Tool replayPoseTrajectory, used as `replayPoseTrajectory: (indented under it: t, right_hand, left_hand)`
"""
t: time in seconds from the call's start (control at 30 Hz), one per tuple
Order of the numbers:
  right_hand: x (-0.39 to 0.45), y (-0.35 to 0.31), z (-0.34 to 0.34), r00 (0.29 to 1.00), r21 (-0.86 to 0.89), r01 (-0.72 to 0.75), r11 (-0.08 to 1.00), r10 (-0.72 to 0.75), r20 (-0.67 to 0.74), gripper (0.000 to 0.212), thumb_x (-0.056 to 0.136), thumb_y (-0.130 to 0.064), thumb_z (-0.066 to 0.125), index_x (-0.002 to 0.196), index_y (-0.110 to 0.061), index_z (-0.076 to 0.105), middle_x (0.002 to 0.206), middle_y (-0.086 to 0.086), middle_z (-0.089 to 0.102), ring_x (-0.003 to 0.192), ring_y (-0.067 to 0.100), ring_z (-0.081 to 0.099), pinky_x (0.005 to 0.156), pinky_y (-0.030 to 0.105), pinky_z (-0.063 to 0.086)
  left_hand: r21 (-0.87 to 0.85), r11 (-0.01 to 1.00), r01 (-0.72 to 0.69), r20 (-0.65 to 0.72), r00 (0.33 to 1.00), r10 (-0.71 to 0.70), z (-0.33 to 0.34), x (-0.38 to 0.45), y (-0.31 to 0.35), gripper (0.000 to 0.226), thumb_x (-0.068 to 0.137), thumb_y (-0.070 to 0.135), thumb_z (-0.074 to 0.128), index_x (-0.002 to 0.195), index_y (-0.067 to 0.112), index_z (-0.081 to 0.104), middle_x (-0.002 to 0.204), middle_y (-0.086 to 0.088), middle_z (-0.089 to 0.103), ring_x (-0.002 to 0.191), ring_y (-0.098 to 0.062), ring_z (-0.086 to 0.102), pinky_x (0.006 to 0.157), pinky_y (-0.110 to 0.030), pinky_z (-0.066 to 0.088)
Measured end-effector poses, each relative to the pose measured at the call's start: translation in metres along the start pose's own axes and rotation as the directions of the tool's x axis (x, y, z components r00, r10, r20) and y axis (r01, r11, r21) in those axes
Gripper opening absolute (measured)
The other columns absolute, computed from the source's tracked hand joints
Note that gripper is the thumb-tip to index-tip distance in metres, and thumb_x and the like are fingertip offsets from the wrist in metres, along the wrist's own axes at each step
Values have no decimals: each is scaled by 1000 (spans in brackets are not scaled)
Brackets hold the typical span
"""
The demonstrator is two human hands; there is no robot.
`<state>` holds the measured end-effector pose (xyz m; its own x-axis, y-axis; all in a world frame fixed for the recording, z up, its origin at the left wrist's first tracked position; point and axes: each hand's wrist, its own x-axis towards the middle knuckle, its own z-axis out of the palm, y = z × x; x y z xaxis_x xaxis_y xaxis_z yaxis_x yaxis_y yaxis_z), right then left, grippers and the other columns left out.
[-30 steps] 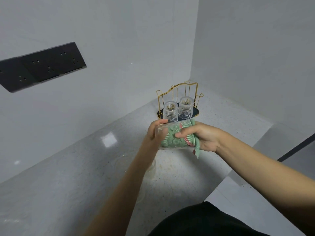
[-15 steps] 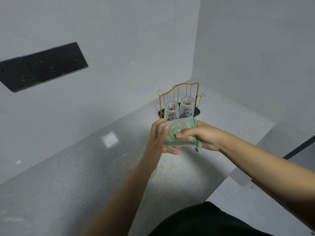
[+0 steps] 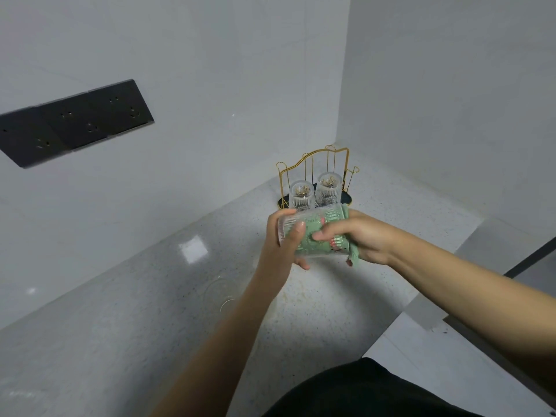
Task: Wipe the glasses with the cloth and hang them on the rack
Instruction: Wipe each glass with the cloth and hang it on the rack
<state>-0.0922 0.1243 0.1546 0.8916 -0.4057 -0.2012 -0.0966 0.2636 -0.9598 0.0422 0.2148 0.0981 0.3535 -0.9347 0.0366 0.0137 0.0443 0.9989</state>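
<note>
While both hands' fingers clamp the cloth-stuffed glass point(image 3: 313, 233), the rack point(image 3: 316, 176) stands just beyond.

Bare forearms, dark clothing below

Both forearms point(image 3: 451, 284) are uncovered to the frame's edge, without sleeves, watch or rings; black garment point(image 3: 361, 389) fills the lower foreground.

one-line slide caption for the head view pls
Left hand steadies a ribbed glass while the right hand wipes inside with a green cloth; two glasses on the rack.
</note>
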Motion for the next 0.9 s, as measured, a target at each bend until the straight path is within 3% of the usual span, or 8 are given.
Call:
replayPoseTrajectory:
  t: [0.07, 0.27, 0.4, 0.5, 0.63, 0.73, 0.83, 0.9]
  right_hand:
    - [1, 2, 3, 996, 80, 11, 997, -19, 91, 37, 79, -1, 57, 115, 7, 54, 98, 20, 65, 88, 33, 63, 86, 43, 50]
    - [-8, 13, 8, 972, -640, 234, 731, -178, 152, 25, 87, -8, 62, 109, 1, 60, 105, 15, 66, 98, 20, 63, 90, 31, 51]
    - [-7, -1, 5, 994, -335, 112, 936, -108, 30, 19, 85, 4, 59, 103, -4, 61, 91, 5, 71, 84, 12, 67, 74, 20, 54]
    - [-1, -1, 1, 998, -78, 53, 996, -50, 47, 30, 83, -3, 60, 111, 6, 56, 97, 15, 67, 88, 27, 64, 89, 42, 50]
    - [-5, 10, 4, 982, -587, 187, 788, -126, 144, 26, 86, -9, 60, 110, 0, 59, 102, 15, 66, 96, 27, 64, 93, 45, 49]
    - [-8, 6, 1, 987, -671, 156, 725, -85, 138, 30, 81, -15, 64, 110, -5, 61, 108, 13, 67, 102, 24, 64, 92, 44, 50]
    - [-6, -6, -4, 997, -384, 78, 920, -75, 23, 25, 77, 1, 64, 102, -4, 63, 94, 5, 73, 89, 15, 68, 77, 24, 55]
    - [-5, -9, -6, 999, -117, 43, 992, -43, 3, 36, 73, 0, 63, 109, 1, 61, 106, 15, 69, 99, 25, 65, 87, 31, 53]
  left_hand:
    - [-77, 997, 1, -20, 1000, -3, 3, 1, 4, 47, 82, 54, 54, 113, 19, 51, 98, -4, 66, 69, -12, 69, 44, -26, 51]
    - [-42, 892, 450, 212, 876, -432, -6, 4, 38, 54, 100, 55, 31, 94, 15, 67, 66, 0, 67, 52, -10, 60, 46, -22, 47]
    - [-43, 966, 254, 89, 964, -249, -2, 3, 25, 44, 95, 56, 45, 116, 19, 57, 98, -4, 68, 76, -15, 70, 56, -30, 57]
    - [-50, 997, 50, -11, 999, -50, 5, 1, 13, 44, 83, 50, 51, 117, 21, 50, 106, -7, 66, 77, -15, 71, 51, -27, 54]
    - [-152, 928, 340, 155, 936, -317, 2, 6, 30, 40, 97, 49, 45, 94, 18, 69, 80, -1, 74, 69, -14, 70, 64, -33, 55]
    - [-104, 888, 447, 238, 879, -414, 0, 4, 35, 51, 99, 55, 38, 94, 16, 70, 76, -2, 70, 61, -12, 64, 57, -28, 51]
    - [-57, 977, 207, 99, 975, -201, 2, -1, 21, 52, 86, 54, 50, 122, 17, 53, 98, -2, 67, 70, -10, 68, 54, -28, 55]
    - [-24, 998, 59, 8, 998, -59, 4, -2, 12, 48, 81, 47, 56, 122, 23, 48, 108, -2, 64, 76, -10, 69, 52, -26, 54]
